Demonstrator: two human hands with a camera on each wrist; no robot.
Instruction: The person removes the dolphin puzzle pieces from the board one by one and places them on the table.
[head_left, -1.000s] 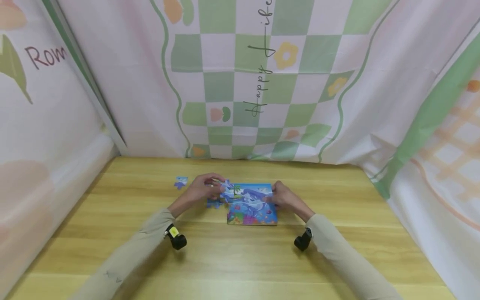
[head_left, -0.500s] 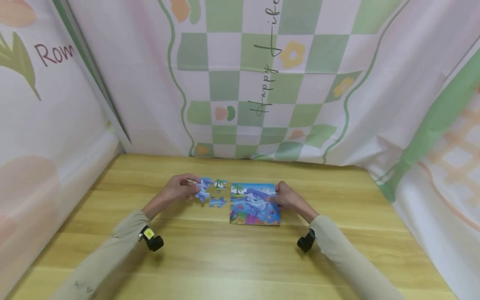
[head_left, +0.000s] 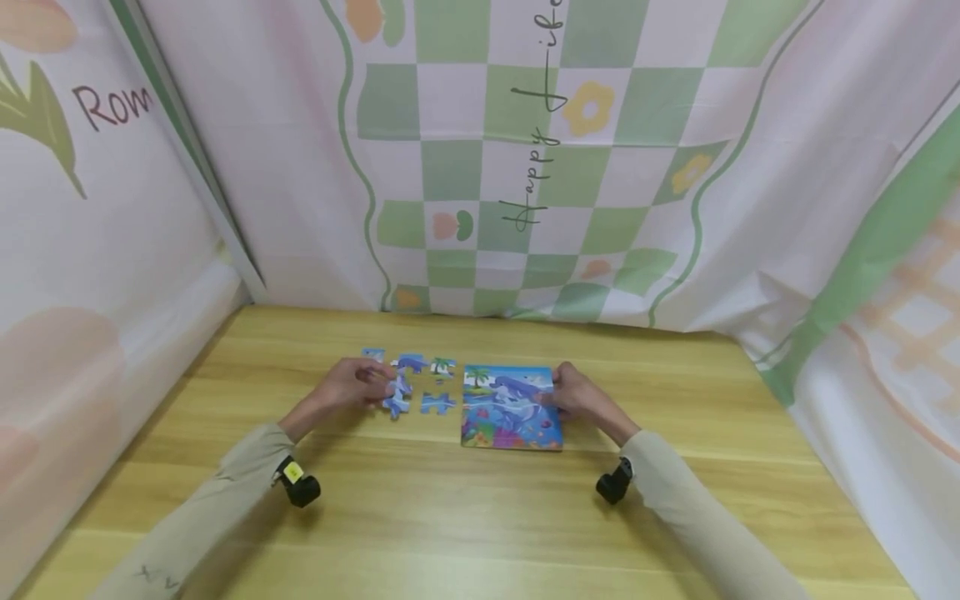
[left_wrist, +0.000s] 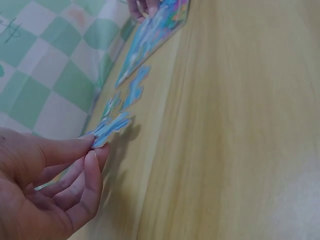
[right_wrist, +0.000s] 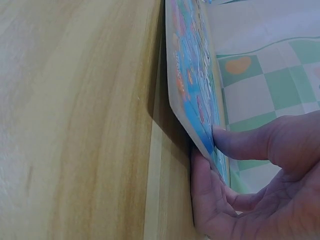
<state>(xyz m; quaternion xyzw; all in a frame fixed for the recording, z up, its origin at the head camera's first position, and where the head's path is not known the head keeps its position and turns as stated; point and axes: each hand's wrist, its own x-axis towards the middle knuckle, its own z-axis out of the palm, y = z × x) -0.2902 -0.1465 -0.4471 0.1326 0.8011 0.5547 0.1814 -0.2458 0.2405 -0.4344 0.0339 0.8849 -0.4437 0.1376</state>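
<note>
My left hand (head_left: 350, 385) pinches a blue-and-purple jigsaw puzzle piece (left_wrist: 111, 130) between thumb and fingertips, and the piece casts a shadow on the wood below it. Beyond it lie a dolphin-patterned piece (head_left: 410, 363), a palm-tree piece (head_left: 442, 367) and a blue piece (head_left: 438, 403). Another piece (head_left: 373, 354) shows just behind the left hand. My right hand (head_left: 576, 392) grips the right edge of the square puzzle board (head_left: 513, 425), thumb on top and fingers underneath. The board bears a dolphin and sea picture, and its near edge is raised off the wood in the right wrist view.
The wooden table (head_left: 450, 517) runs up to a green-and-white checked curtain (head_left: 517, 283) at the back. White fabric (head_left: 135, 250) hangs along the left side, with more on the right. A small camera (head_left: 300, 487) is worn on the left wrist.
My left hand has drawn away from the board to the left, carrying a piece and leaving others spread on the table. The right hand keeps its grip on the board.
</note>
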